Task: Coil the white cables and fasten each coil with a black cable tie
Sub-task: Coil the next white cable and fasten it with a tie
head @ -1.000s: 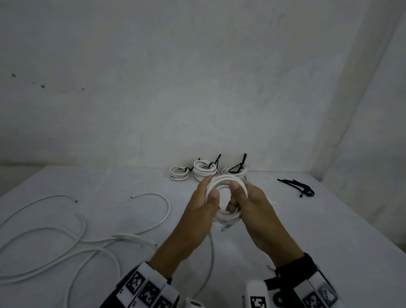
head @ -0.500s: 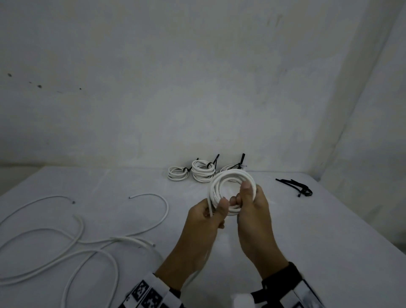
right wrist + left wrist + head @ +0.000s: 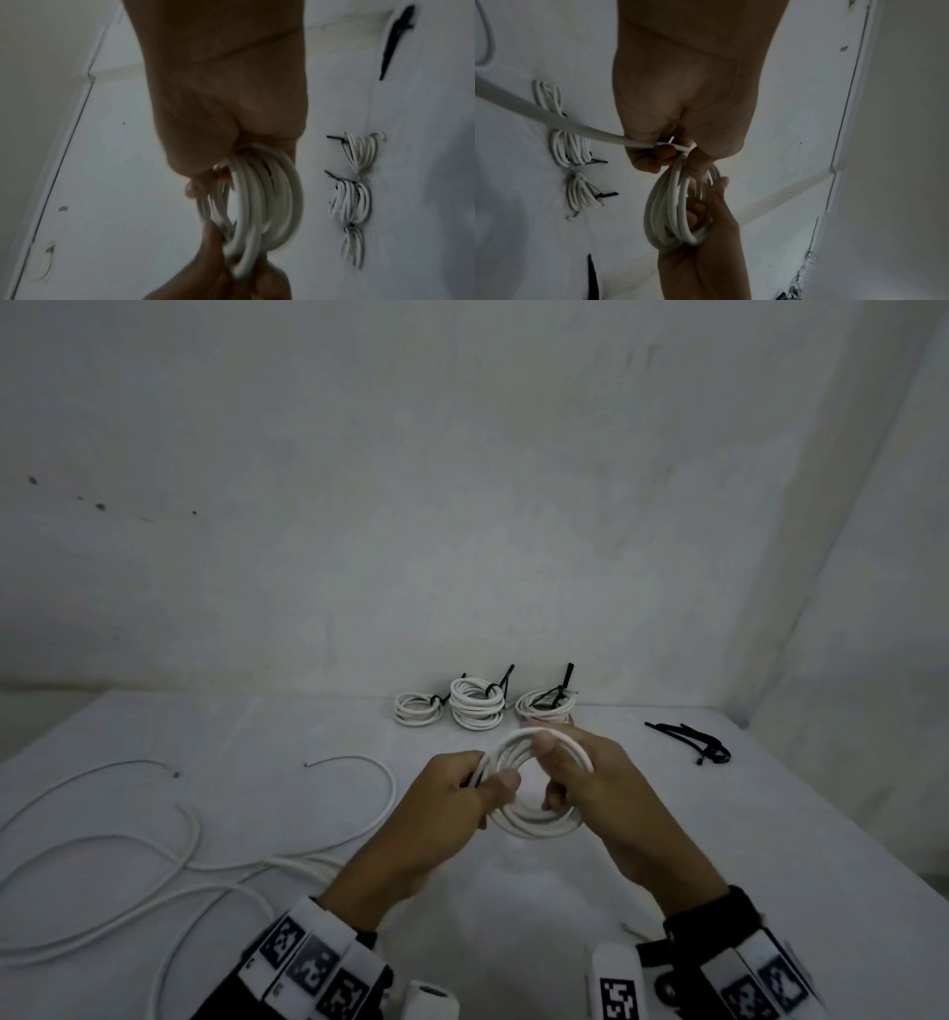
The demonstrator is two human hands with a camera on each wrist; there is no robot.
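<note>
Coil [image 3: 534, 819] lowered flatter, two hands gripping, three tied coils [image 3: 477, 706]

coils [image 3: 477, 709] behind, ties [image 3: 690, 742] right, cables [image 3: 154, 845] left

left hand [image 3: 452, 793]: fingers curled, gripping | right hand [image 3: 590, 783]: fingers curled, gripping, thumb up

coil [image 3: 534, 821] tilted flatter, lowered | left hand [image 3: 452, 806] regripped coil's left side
</note>
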